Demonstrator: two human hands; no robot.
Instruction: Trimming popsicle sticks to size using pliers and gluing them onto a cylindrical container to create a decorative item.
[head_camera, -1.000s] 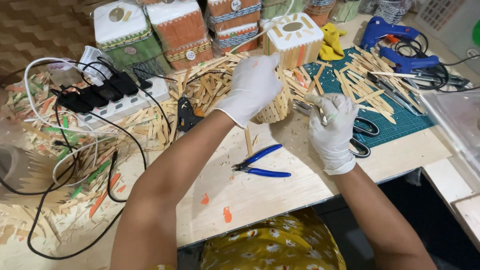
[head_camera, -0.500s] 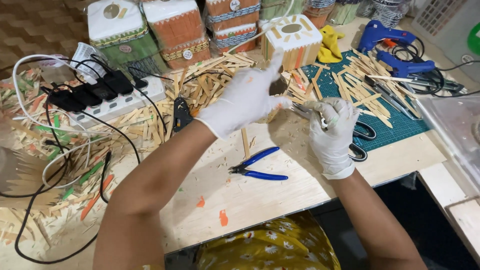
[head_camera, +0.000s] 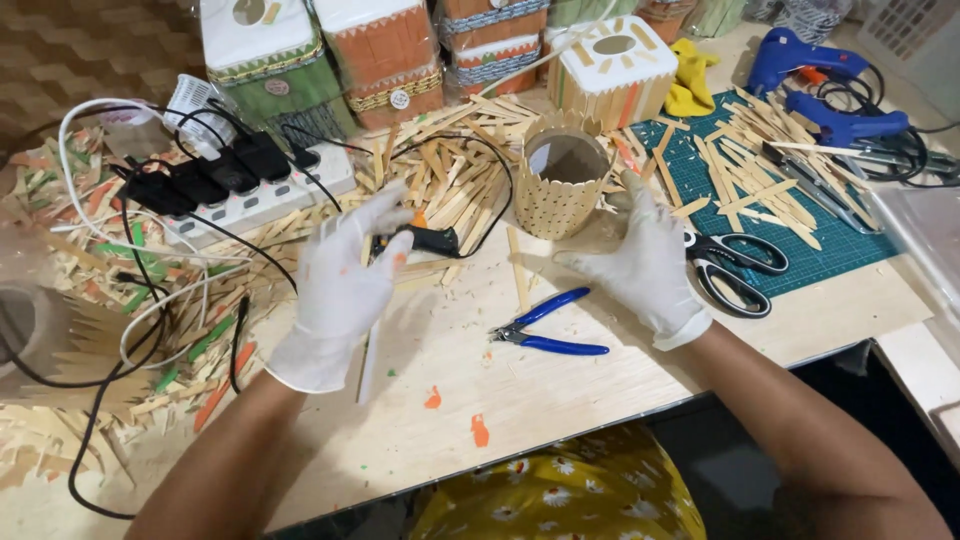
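Stick cup (head_camera: 565, 188) amid loose sticks (head_camera: 455, 180)

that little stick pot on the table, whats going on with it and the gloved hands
A person in white gloves is working at a craft table strewn with flat wooden sticks. The round stick pot stands upright with neither hand on it. The left hand hovers open near a black tool; the right hand hovers open beside the pot. Blue-handled pliers lie between the hands, and scissors lie right of the right hand.
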